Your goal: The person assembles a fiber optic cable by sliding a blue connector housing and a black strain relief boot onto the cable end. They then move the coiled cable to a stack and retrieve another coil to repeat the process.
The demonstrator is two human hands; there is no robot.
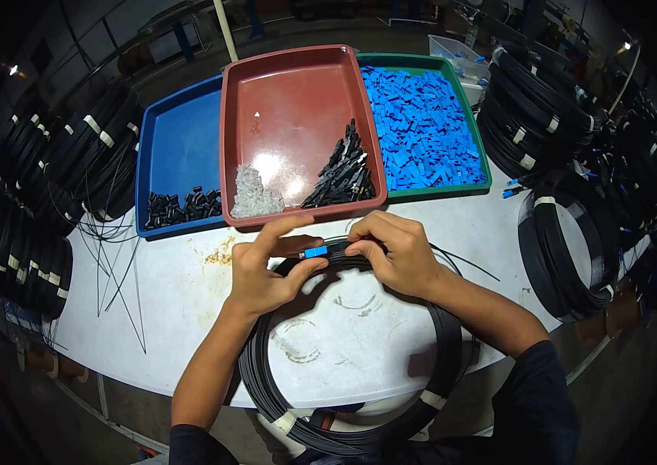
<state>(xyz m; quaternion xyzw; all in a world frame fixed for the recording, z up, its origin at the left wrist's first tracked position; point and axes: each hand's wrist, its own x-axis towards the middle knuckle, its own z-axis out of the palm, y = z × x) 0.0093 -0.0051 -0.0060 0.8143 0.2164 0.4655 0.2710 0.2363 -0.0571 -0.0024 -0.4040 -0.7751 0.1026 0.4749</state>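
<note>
A coil of black cable (445,341), bound with pale tape, lies on the near edge of the white table and hangs over it. Above its far side, my left hand (266,267) holds a small blue connector (315,252) between thumb and fingers, with a clear tip at its left end. My right hand (394,252) is closed in a pinch on the black cable just right of the connector; its fingertips partly hide what they grip. A loose cable end (468,263) sticks out to the right behind my right wrist.
Beyond my hands stand a blue tray (181,147) of short black pieces, a red tray (297,85) of clear and long black pieces, and a green tray (474,147) of blue housings. Cable coils stack at left (15,263) and right (534,108); another coil (538,248) lies on the right edge.
</note>
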